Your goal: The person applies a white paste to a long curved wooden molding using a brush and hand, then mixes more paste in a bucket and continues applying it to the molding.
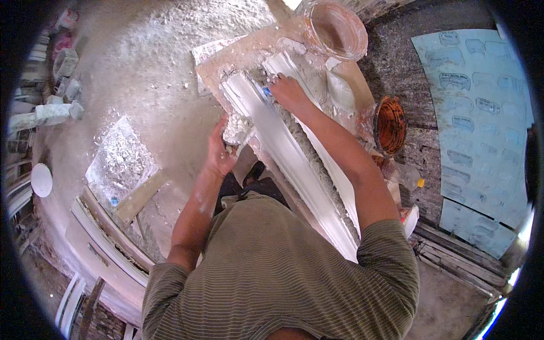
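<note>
A long white moulding (pixel 272 130) with ridged lengthwise profiles lies slantwise across a work board in front of me. Beside it runs a second white strip (pixel 292 72), partly covered by my right forearm, with a grey, rough band of material between the two. My right hand (pixel 286 92) is over the far end of these strips, fingers curled down by a small blue object (pixel 267 90); what the fingertips grip is hidden. At the moulding's left edge, my left hand (pixel 221 148) is closed round a lumpy mass of white plaster (pixel 237 129).
A plaster-smeared bucket (pixel 337 31) stands at the board's far right corner, near a whitish bag (pixel 340 93). Farther right are an orange bowl (pixel 390 126) and a bottle with a yellow cap (pixel 407 175). White scraps cover a sheet (pixel 122 150) on the left floor, beside a wooden plank (pixel 141 195).
</note>
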The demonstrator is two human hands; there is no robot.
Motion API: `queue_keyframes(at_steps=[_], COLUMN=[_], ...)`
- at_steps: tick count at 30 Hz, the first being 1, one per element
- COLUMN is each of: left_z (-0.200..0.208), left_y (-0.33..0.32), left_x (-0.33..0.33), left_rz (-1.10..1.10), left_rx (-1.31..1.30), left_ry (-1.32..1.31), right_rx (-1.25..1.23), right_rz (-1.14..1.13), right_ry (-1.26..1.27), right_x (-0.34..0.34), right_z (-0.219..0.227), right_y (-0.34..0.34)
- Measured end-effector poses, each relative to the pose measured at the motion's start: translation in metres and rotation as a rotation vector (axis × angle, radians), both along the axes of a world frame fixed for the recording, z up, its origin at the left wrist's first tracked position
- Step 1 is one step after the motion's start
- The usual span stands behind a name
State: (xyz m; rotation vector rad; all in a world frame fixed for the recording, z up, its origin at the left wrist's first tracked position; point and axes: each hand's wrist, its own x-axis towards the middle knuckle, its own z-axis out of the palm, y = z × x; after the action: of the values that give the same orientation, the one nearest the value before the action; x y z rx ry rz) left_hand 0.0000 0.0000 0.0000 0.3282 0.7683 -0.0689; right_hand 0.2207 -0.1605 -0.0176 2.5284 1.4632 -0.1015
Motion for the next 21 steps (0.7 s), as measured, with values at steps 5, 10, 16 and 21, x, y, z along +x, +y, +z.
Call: queue_keyframes(at_steps=[5,10,16,21], left_z=[-0.004,-0.004,-0.015,-0.009], left_y=[-0.043,-0.048,-0.049,-0.065], left_x=[-0.058,-0.084,-0.094,-0.072], left_rz=[0.029,0.088,0.107,0.017], left_rx=[-0.091,-0.147,-0.063,0.011], left_ry=[0.035,0.016,0.027,0.018], right_rx=[0.136,0.173,0.061,-0.043], right_rz=[-0.214,-0.023,0.031,-0.034], right_ry=[0.042,-0.136,-0.041,0.044], right_x=[-0.017,0.013,-0.005,-0.037], right_z=[0.040,0.027,0.016,0.011], right_y=[-0.001,0.017,-0.022,-0.083])
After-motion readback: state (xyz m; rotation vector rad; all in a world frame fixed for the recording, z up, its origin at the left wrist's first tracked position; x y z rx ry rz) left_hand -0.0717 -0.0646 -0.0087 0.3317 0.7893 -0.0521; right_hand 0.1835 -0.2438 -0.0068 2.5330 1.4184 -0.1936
